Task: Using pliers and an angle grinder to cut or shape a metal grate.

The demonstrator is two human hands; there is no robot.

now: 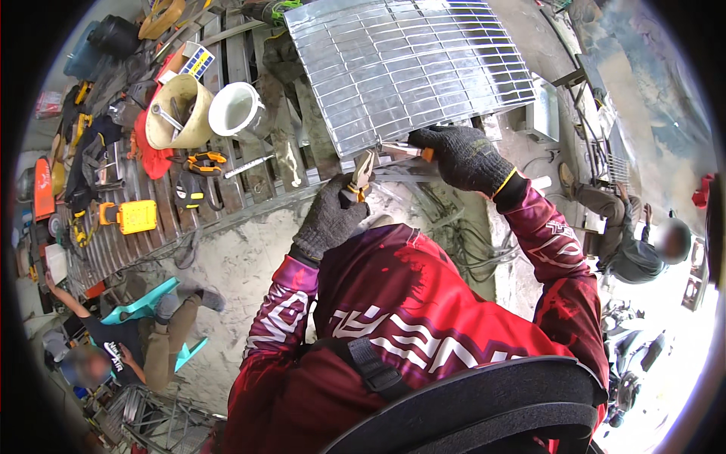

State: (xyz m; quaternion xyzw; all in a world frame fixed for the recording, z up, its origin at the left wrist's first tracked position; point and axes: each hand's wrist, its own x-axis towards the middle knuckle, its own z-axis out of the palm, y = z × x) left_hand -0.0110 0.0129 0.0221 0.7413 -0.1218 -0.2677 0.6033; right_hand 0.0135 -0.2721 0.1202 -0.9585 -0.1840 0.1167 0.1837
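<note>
Slatted surface (pixel 168 236) runs from left toward far centre, its left part crowded with hand tools; stained pale floor lies along its near side. Nearest, the left hand (pixel 333 216), in a dark glove, has its grip closed around yellow-handled pliers (pixel 361 181); the right hand (pixel 467 157), gloved likewise, has its grip closed around orange-handled pliers (pixel 408 149); whether either tool's jaws bite on wire cannot be told. Loose cables (pixel 463 234) lie below and right of the work; a foot set among them could snag, in my judgement, and spoil the stance.

Beyond the hands, the wire mesh panel (pixel 423 68) lies at far centre over a grey metal sheet (pixel 310 47), its near-left corner at the pliers' tips; how the two are fastened cannot be told. Principal risks, as judged: the tools work almost touching, so a slip off thin wire could drive one into the other glove; a sprung wire end could whip upward; uneven pulling could bend the mesh or shift the sheet, whose edge could cut.

Farther left, a white bucket (pixel 213 113) stands beside a cream bucket (pixel 198 121); a sliding sheet could knock the former.
</note>
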